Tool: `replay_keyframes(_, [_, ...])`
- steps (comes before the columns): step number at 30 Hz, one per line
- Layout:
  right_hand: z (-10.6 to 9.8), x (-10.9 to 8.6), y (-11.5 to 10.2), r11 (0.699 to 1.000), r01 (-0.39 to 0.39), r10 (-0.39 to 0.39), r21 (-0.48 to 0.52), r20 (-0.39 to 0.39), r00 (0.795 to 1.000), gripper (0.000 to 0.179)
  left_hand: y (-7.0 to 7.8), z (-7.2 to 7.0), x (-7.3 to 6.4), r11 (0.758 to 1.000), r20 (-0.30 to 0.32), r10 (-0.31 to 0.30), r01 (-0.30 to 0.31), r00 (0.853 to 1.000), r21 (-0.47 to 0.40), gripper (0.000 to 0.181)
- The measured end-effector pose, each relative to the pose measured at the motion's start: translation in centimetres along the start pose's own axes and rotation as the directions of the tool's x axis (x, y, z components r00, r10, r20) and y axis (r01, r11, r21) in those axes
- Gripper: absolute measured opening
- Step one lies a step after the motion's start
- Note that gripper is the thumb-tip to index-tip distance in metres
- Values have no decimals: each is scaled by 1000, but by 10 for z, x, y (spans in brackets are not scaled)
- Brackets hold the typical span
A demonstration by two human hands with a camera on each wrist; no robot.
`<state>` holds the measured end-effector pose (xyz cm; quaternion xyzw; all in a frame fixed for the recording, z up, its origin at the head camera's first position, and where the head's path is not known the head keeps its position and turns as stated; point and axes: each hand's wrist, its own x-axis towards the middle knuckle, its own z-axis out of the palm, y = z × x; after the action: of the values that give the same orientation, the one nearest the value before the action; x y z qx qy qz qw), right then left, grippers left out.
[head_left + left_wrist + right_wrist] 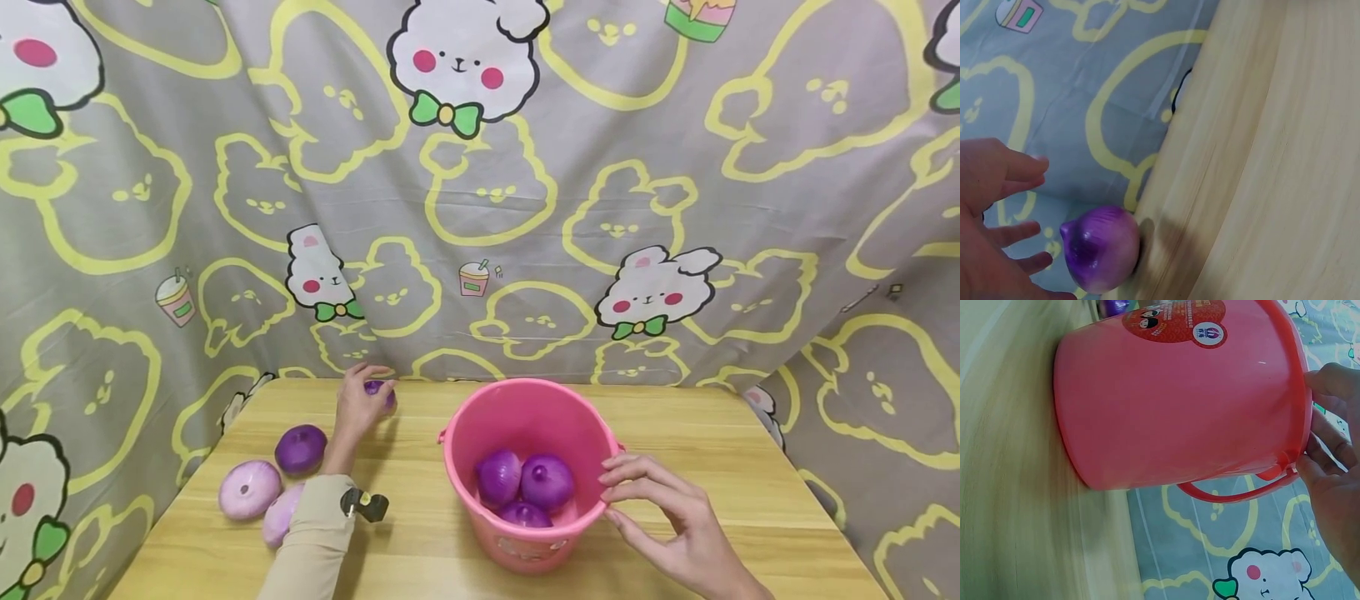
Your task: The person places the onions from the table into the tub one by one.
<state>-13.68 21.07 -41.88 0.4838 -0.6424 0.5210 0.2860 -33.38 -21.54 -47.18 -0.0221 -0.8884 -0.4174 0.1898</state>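
At the far left of the table, my left hand (362,402) reaches over a purple onion (388,395). The left wrist view shows its fingers spread beside that onion (1102,250), with a gap between them. On the other side, my right hand (675,521) holds the rim of a pink bucket (517,546) between fingers and thumb. The right wrist view shows its fingertips on the edge of the upright bucket (1179,412). Three purple onions (547,482) lie inside the bucket.
Left of the bucket, a dark purple onion (301,448) and two paler onions (250,490) lie on the wooden table (420,467); my sleeve partly covers one pale onion. A patterned grey curtain (510,250) hangs along the table's back and sides.
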Motion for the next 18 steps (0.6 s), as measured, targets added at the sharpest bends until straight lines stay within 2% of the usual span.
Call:
replay_keyframes(8, [-1,-1,1,1000,-3,3,-2,1,1000,27,-5,1,2,999,48,-34,33,998,32,40])
replay_keyframes(13, [-1,-2,1,1000,-11,11,2,4,1000,27,-9,3,3,996,50,-57,54,997,68,41])
replay_keyframes(18, [-2,-3,2,1000,-14,14,-1,4,1000,26,-13,5,2,995,63,-44,38,997,89,44])
